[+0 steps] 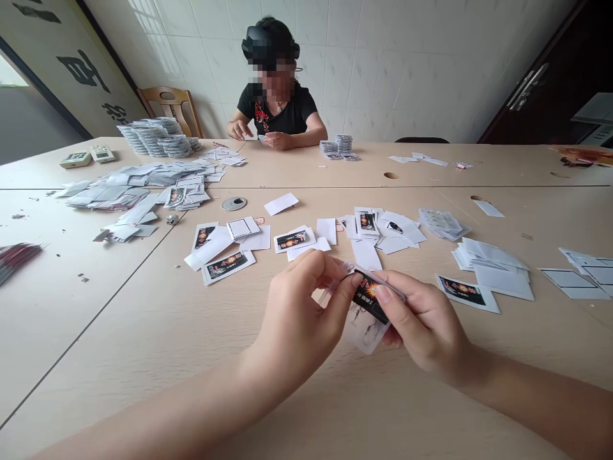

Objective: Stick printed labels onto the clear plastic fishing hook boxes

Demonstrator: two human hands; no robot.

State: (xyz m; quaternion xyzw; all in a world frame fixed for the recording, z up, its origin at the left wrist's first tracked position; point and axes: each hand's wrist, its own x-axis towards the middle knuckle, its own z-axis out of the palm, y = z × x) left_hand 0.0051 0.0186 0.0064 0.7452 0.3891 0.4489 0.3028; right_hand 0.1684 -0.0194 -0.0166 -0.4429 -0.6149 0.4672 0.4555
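Note:
Between my two hands is a small clear plastic packet with metal fish hooks showing in its lower part. A black printed card with an orange burst lies in or against its upper part; I cannot tell which. My left hand pinches the packet's upper left corner between thumb and fingers. My right hand grips its right side, the thumb pressed on the black card and the fingers behind. Just beyond my hands lie loose printed cards and white paper slips.
A large heap of white packets covers the table's left. Stacked packets stand behind it. More cards lie at right, near clear packets. Across the table sits a person with a small item in hand.

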